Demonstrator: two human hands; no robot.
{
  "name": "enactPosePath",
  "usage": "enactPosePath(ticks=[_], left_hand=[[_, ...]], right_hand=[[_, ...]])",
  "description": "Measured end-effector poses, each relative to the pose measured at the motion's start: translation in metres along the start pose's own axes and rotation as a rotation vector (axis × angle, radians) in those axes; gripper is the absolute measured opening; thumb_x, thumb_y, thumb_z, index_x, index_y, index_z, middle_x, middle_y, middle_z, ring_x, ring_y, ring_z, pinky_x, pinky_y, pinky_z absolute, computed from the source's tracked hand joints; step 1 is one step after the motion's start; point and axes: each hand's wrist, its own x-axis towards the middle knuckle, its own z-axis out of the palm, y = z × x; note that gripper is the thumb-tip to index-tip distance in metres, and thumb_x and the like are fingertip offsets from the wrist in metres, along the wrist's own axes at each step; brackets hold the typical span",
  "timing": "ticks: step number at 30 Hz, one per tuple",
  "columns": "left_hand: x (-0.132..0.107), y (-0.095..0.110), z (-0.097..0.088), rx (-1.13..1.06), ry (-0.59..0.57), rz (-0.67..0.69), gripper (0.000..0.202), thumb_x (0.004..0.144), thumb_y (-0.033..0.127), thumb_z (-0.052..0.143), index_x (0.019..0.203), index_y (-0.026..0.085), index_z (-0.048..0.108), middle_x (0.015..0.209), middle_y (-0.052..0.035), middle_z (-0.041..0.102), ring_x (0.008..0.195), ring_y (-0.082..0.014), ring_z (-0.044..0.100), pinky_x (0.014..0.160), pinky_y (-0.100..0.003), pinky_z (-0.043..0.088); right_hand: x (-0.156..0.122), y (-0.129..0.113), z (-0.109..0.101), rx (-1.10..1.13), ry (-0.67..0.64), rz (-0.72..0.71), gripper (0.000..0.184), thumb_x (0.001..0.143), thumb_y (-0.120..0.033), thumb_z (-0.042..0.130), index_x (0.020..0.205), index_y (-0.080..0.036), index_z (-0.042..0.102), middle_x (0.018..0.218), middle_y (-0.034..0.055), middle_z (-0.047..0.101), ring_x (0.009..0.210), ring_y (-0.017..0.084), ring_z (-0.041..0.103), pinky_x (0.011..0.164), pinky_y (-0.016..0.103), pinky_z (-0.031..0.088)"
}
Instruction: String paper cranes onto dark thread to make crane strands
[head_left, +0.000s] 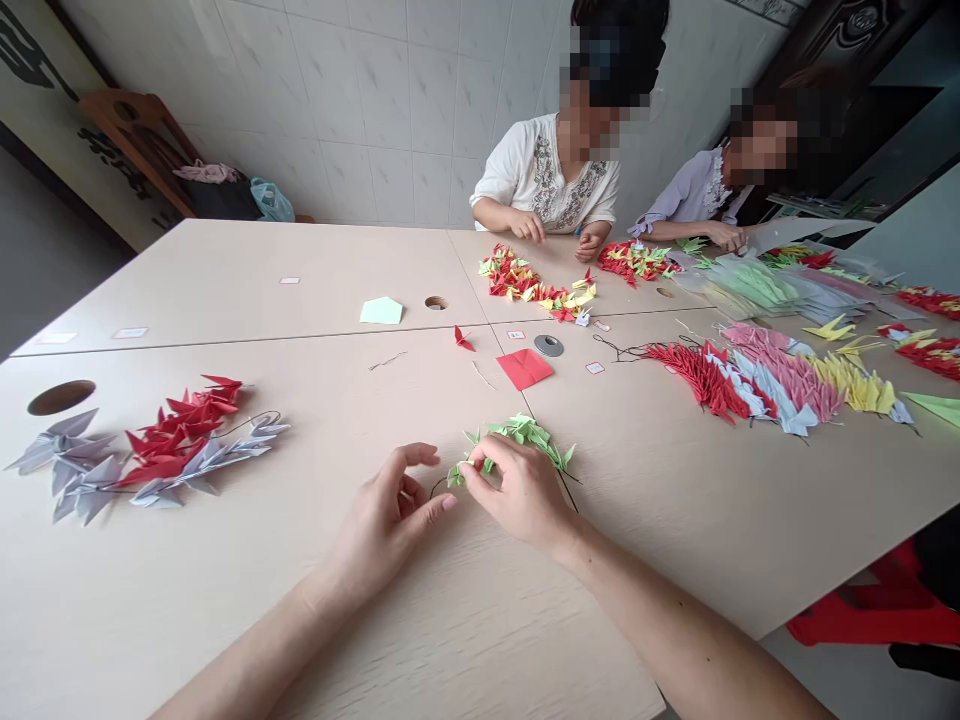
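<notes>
A string of light green folded paper cranes (529,432) lies on the table in front of me, with a dark cord showing at both ends. My right hand (517,490) reaches over it, thumb and forefinger pinched on a green crane at the string's left end. Just to the left, my left hand (394,510) has its thumb and forefinger apart, close to the loose cord, and I see nothing held in it. Beyond the string lie a flat red paper square (525,369) and a single red paper crane (463,340).
Red and white crane strings (180,440) lie at the left. Several coloured strings (787,370) and plastic packets (772,285) spread over the right. A pale green paper (382,310) lies farther back. Two people (551,180) sit across the table (300,600), their hands near other cranes.
</notes>
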Motion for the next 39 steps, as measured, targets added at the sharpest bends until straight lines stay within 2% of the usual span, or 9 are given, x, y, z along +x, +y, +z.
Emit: enactPosePath(ticks=[3,6,8,13,15,19,22,29,39], left_hand=[[0.001,0.0,-0.001,-0.005,-0.083,-0.053,0.035,0.085,0.053,0.055,0.098,0.021,0.059,0.067,0.0027,0.059,0.057,-0.0116,0.044,0.054,-0.024,0.035],[0.001,0.001,-0.002,0.037,-0.069,-0.105,0.038,0.087,0.054,0.051,0.077,0.019,0.06,0.06,0.0026,0.058,0.052,-0.01,0.04,0.05,-0.023,0.031],[0.0,0.001,-0.001,0.025,-0.093,-0.074,0.036,0.088,0.052,0.051,0.077,0.019,0.059,0.06,0.003,0.057,0.052,-0.0095,0.039,0.05,-0.023,0.031],[-0.005,0.004,0.003,0.015,-0.327,0.063,0.035,0.089,0.049,0.052,0.076,0.018,0.058,0.06,0.0037,0.051,0.055,-0.0095,0.039,0.052,-0.023,0.031],[-0.006,0.007,0.002,0.043,-0.358,0.076,0.037,0.088,0.051,0.053,0.074,0.017,0.059,0.061,0.0031,0.05,0.056,-0.0098,0.038,0.053,-0.023,0.031],[-0.004,0.011,-0.001,-0.021,-0.203,-0.024,0.044,0.09,0.056,0.044,0.076,0.017,0.058,0.064,0.0025,0.047,0.06,-0.0111,0.039,0.055,-0.024,0.031],[-0.002,0.009,-0.001,-0.103,-0.129,-0.092,0.041,0.087,0.058,0.049,0.084,0.018,0.057,0.061,0.0046,0.044,0.057,-0.0103,0.035,0.052,-0.023,0.028],[0.002,0.01,-0.002,-0.339,-0.121,-0.18,0.036,0.085,0.055,0.055,0.084,0.019,0.054,0.077,-0.0018,0.064,0.062,-0.0113,0.045,0.055,-0.023,0.038],[0.002,0.014,-0.004,-0.373,-0.157,-0.156,0.037,0.079,0.054,0.063,0.083,0.018,0.055,0.081,-0.0032,0.067,0.071,-0.0141,0.054,0.058,-0.023,0.038]], right_hand=[[0.0,0.001,0.001,-0.025,0.011,-0.03,0.016,0.084,-0.019,0.056,0.07,-0.02,0.049,0.066,-0.0042,0.06,0.053,0.008,0.044,0.053,0.023,0.027],[0.001,0.003,0.002,-0.072,0.033,-0.045,0.016,0.083,-0.018,0.056,0.069,-0.019,0.049,0.066,-0.0042,0.059,0.053,0.008,0.044,0.052,0.022,0.027],[0.002,0.004,0.002,-0.094,0.051,-0.052,0.016,0.082,-0.017,0.056,0.069,-0.019,0.048,0.065,-0.0042,0.058,0.053,0.008,0.045,0.052,0.022,0.026],[0.003,0.009,0.002,-0.099,0.071,-0.011,0.017,0.084,-0.017,0.055,0.069,-0.02,0.047,0.067,-0.0043,0.059,0.056,0.008,0.048,0.053,0.022,0.027],[0.004,0.009,0.0,-0.064,0.068,0.019,0.017,0.085,-0.018,0.056,0.07,-0.02,0.047,0.068,-0.0042,0.059,0.058,0.009,0.049,0.054,0.022,0.029],[0.002,0.002,-0.002,0.049,0.042,0.073,0.017,0.086,-0.021,0.056,0.07,-0.02,0.048,0.068,-0.0036,0.06,0.054,0.009,0.046,0.054,0.023,0.031],[0.0,-0.007,-0.001,0.123,0.025,0.076,0.016,0.087,-0.022,0.056,0.071,-0.02,0.05,0.069,-0.0024,0.061,0.057,0.01,0.048,0.055,0.023,0.032],[-0.004,-0.013,0.002,0.243,-0.069,0.143,0.015,0.086,-0.024,0.055,0.072,-0.02,0.055,0.066,-0.0027,0.058,0.056,0.01,0.045,0.051,0.022,0.031],[-0.005,-0.015,0.001,0.247,-0.046,0.105,0.01,0.084,-0.021,0.058,0.074,-0.02,0.055,0.069,-0.0027,0.059,0.06,0.011,0.048,0.053,0.023,0.033]])
